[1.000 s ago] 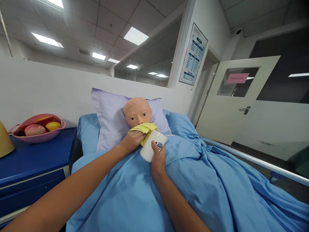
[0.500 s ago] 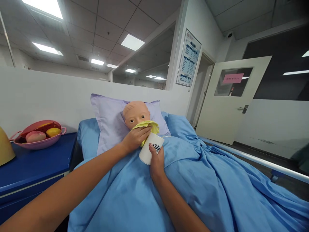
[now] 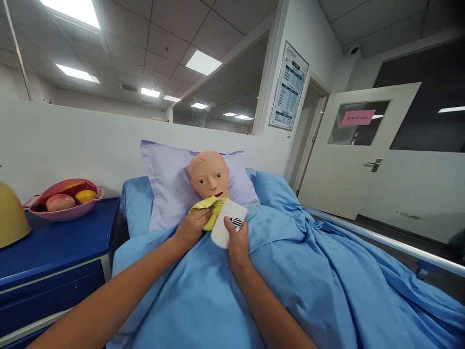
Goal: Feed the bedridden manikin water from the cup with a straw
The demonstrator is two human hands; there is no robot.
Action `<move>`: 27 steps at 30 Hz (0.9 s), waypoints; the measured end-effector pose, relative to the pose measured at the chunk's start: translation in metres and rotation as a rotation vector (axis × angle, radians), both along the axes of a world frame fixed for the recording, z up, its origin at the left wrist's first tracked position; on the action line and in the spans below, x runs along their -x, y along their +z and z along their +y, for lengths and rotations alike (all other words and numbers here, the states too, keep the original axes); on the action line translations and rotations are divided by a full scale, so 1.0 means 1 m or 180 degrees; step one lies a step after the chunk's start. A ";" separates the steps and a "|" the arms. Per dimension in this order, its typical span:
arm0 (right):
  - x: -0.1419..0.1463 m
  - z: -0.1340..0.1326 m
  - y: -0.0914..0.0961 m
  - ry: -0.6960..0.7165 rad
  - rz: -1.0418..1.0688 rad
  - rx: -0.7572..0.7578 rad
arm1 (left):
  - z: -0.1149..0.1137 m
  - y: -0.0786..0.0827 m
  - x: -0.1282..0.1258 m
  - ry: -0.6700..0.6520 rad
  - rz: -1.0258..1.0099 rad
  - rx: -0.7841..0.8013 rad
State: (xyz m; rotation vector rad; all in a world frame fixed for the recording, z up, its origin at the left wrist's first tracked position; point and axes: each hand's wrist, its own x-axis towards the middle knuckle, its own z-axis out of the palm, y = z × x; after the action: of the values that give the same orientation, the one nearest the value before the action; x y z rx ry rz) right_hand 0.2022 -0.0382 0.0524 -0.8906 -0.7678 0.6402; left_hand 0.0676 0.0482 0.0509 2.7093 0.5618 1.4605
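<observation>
A manikin [image 3: 208, 169] lies in bed with its head on a lilac pillow [image 3: 165, 172], its whole face showing. Just below its chin, my left hand [image 3: 193, 228] grips a yellow cloth [image 3: 215, 214], which is bunched at the manikin's neck. My right hand [image 3: 239, 242] is wrapped round a white cup [image 3: 222, 231] with a black striped mark. The cup tilts a little over the manikin's chest, close beside the cloth. A blue quilt [image 3: 290, 271] covers the body beneath both hands.
On the left, a blue bedside cabinet [image 3: 87, 242] bears a pink basket [image 3: 65, 213] of fruit and a yellow rounded object [image 3: 10, 218]. A metal bed rail [image 3: 381, 242] runs along the right side. Beyond it a white door [image 3: 330, 179] stands ajar.
My left hand has moved down and left with the yellow cloth, from the manikin's mouth to below its chin, uncovering the mouth. The cup stays nearly where it was.
</observation>
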 end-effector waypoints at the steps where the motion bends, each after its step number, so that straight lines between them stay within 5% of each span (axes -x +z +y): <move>1: 0.000 0.000 0.000 -0.0004 -0.0040 -0.0013 | -0.005 0.001 0.004 -0.0085 -0.0150 0.0213; 5: 0.000 0.000 -0.002 -0.0086 -0.0293 0.0007 | -0.043 0.019 0.022 -0.0288 -0.1228 0.1430; 9: 0.001 0.001 -0.007 -0.0059 -0.0556 0.0026 | -0.082 0.038 0.037 -0.0524 -0.2453 0.3323; 15: 0.005 -0.003 -0.007 0.0084 -0.0866 0.0029 | -0.085 0.017 0.047 -0.1191 -0.3631 0.5210; 23: 0.007 -0.005 -0.007 0.0434 -0.1011 0.0212 | -0.061 -0.048 0.053 -0.1826 -0.3788 0.5549; 27: 0.009 -0.007 -0.005 0.0579 -0.1073 0.0313 | -0.062 -0.063 0.059 -0.2098 -0.3741 0.5604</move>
State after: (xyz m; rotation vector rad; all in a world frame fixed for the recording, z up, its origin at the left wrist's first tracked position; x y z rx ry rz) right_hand 0.1931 -0.0450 0.0472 -1.0411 -1.1372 0.7011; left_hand 0.0086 -0.0136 -0.0116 0.4416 0.3788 1.0399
